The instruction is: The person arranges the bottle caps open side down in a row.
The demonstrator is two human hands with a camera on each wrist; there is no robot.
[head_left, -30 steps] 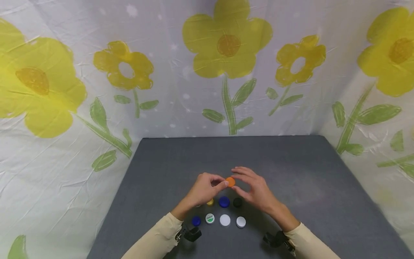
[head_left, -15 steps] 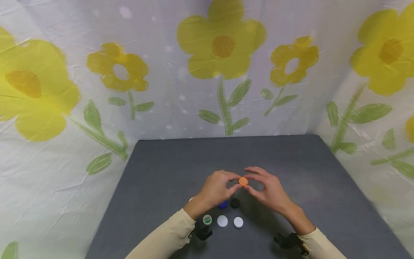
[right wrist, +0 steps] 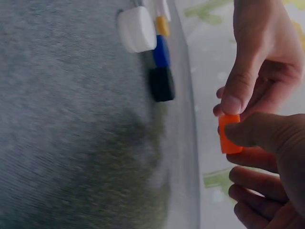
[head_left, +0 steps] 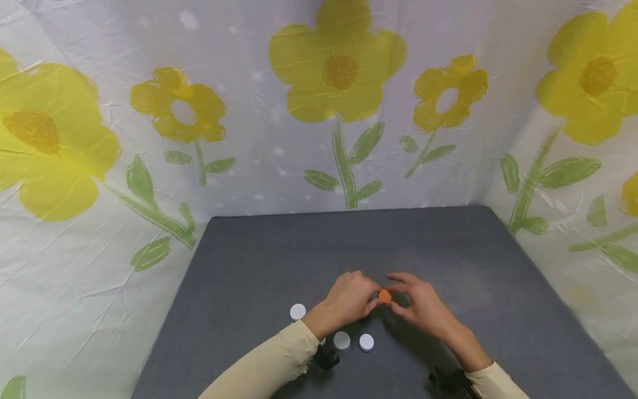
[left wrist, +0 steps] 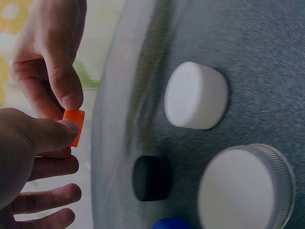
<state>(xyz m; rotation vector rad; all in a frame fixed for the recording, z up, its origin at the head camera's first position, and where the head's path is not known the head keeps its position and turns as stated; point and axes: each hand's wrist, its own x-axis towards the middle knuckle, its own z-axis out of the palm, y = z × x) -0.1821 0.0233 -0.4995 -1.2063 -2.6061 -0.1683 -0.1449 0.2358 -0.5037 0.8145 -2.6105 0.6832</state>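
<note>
An orange bottle cap (head_left: 384, 296) is held between both hands above the dark table. My left hand (head_left: 351, 298) pinches it from the left with thumb and forefinger. From the right, my right hand (head_left: 421, 305) pinches the same cap, its other fingers spread loosely. The right wrist view shows the cap's orange side (right wrist: 228, 140) under the right thumb, with the left thumb's tip at its upper end. Below the hands lie a small white cap (left wrist: 195, 95), a black cap (left wrist: 151, 178) and a larger white lid (left wrist: 238, 188).
Blue (right wrist: 161, 51) and yellow (right wrist: 163, 26) caps stand in line with the black one. Another white cap (head_left: 298, 312) lies left of the left forearm, which hides some caps in the head view. Flower-printed curtain (head_left: 249, 111) surrounds the dark table (head_left: 269, 244).
Both hands have shifted right with the orange cap, then lowered a little. The right fingers have closed onto the cap beside the left ones. The left forearm now covers more of the caps.
</note>
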